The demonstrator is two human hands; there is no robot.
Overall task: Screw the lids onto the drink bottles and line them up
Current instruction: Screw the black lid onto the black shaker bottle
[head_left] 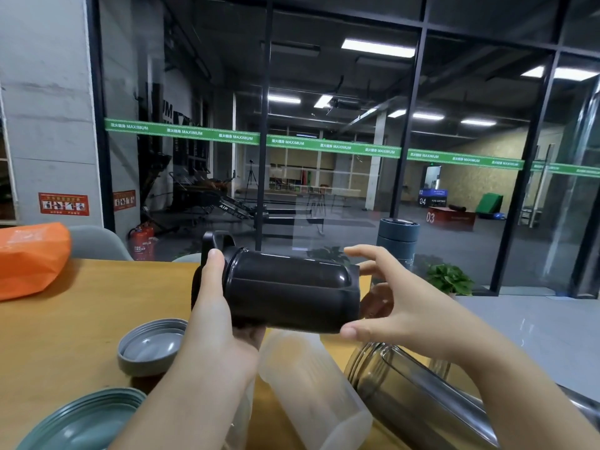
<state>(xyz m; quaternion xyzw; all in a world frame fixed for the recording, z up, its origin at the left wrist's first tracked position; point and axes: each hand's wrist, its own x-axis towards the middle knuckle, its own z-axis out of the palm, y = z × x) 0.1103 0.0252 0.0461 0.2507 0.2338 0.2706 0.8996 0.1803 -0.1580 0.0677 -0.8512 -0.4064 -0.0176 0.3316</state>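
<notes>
Head view: black bottle [285,289] held sideways above the surface [65,326], black lid [214,251] on its left end. Left hand [214,319] grips the lid end, thumb across the neck. Right hand [389,297] cups the base, fingers spread. Frosted bottle [318,391] and clear bottle [422,397] lie below; grey lid [149,352] and green lid [84,420] rest left.

Ceiling light panels [378,47] behind the glass wall [341,125] glow white against a dim hall. The bench [65,319] is evenly lit, with soft shadows. Wide-angle distortion bends the window frames outward at the edges; near objects look slightly soft.
</notes>
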